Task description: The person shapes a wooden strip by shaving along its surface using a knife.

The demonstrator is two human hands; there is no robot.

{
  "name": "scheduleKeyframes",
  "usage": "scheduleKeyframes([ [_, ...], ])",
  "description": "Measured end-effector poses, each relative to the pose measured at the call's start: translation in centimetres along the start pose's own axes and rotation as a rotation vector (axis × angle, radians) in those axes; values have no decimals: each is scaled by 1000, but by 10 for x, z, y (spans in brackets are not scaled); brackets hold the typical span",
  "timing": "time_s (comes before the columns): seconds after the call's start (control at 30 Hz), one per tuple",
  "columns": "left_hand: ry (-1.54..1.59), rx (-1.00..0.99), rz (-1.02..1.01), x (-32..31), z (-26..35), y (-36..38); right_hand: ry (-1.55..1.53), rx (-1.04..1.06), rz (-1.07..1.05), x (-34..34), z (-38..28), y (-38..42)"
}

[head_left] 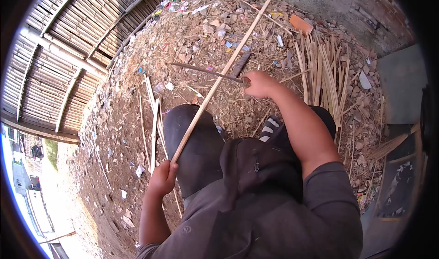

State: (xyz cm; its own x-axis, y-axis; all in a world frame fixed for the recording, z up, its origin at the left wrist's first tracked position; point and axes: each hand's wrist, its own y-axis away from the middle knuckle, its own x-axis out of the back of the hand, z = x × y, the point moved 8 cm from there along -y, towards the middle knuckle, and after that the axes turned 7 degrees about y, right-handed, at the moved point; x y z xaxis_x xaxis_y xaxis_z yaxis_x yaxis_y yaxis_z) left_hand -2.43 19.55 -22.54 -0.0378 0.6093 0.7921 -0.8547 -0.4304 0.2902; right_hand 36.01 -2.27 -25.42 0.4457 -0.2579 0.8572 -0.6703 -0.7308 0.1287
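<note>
My left hand (pixel 163 177) is closed around the near end of a long, pale bamboo strip (pixel 199 114). The strip slants over my left knee and away toward the rubble ahead. In my right hand (pixel 259 84) is the handle of a long-bladed knife (pixel 201 70). Its thin, dark blade points left and crosses the strip in this view. Just beyond the blade, a dark, ribbed stick-like piece (pixel 241 64) lies on the ground. More split bamboo strips (pixel 154 126) rest beside my left leg.
A heap of bamboo strips (pixel 325 76) lies to my right on ground strewn with rubble and litter. An orange brick piece (pixel 301 24) sits near the far wall. On the left stands a bamboo fence (pixel 68 44); a broom (pixel 394 144) is at the right.
</note>
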Motion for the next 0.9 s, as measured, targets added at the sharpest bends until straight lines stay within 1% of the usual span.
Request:
scheduleKeyframes([
  [0.03, 5, 14, 7, 2, 4, -3, 84, -5, 23, 7, -4, 1],
  [0.13, 20, 23, -4, 6, -2, 0, 85, 0, 131, 15, -20, 13],
  [0.23, -4, 10, -24, 4, 3, 0, 250, 233, 103, 12, -68, 32],
  [0.33, -28, -1, -18, -1, -4, 7, 141, 117, 50, 9, -46, 30],
  [0.37, -37, 1, -10, -1, -6, 11, -32, -43, 155, 6, -1, 14],
  [0.43, -13, -6, 10, 4, -3, 4, 93, -138, 120, 34, 15, 16],
  [0.47, 0, -8, 11, 6, -3, 4, 143, -187, 87, 38, 17, 18],
  [0.6, 10, -18, 6, 5, -11, 1, 56, -93, 141, 29, -12, 25],
  [0.73, -6, -39, 10, 2, -11, 3, 296, 154, 73, 29, -66, 42],
  [0.8, 3, -28, 11, -3, -17, 4, 71, -1, 65, 9, -8, 20],
  [0.87, -23, -12, 23, 1, -12, 2, -134, -157, 151, 22, 31, 4],
  [0.9, -15, -9, 19, 4, -11, 3, -28, -128, 128, 24, 36, -1],
])
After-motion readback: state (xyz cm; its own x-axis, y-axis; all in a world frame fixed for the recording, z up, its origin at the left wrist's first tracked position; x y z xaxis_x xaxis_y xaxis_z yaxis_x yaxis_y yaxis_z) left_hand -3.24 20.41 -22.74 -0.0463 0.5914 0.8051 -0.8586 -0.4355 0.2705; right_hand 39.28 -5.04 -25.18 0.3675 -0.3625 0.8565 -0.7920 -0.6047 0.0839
